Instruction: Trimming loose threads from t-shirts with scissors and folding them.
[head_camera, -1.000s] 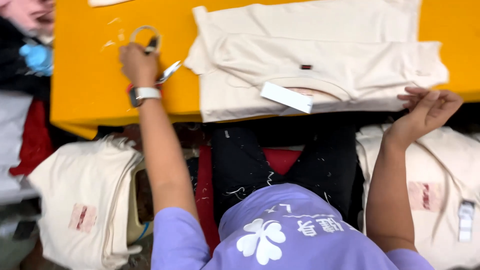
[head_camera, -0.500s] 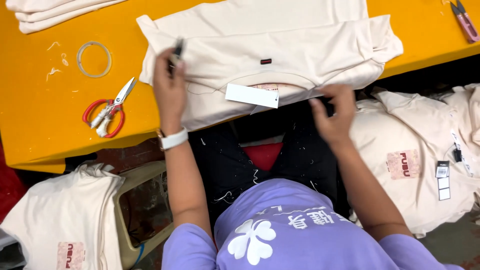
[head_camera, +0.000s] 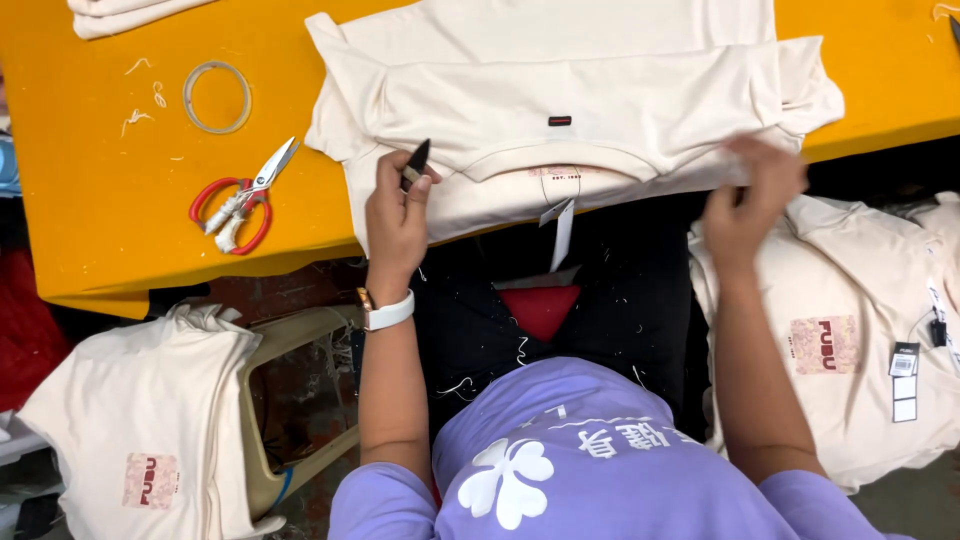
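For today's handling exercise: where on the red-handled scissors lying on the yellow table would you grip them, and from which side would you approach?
Probably grip the red-handled scissors by the red loops, the end nearer the table edge. The blades point up and right, away from the person, toward the cream shirt, so coming from the near edge meets the loops first. The left hand is closest.

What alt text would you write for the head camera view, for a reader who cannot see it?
A person's left hand holds a small dark tool over a folded cream cotton shirt on an orange table, while the right hand grips the shirt's edge. Red-handled scissors lie to the left.
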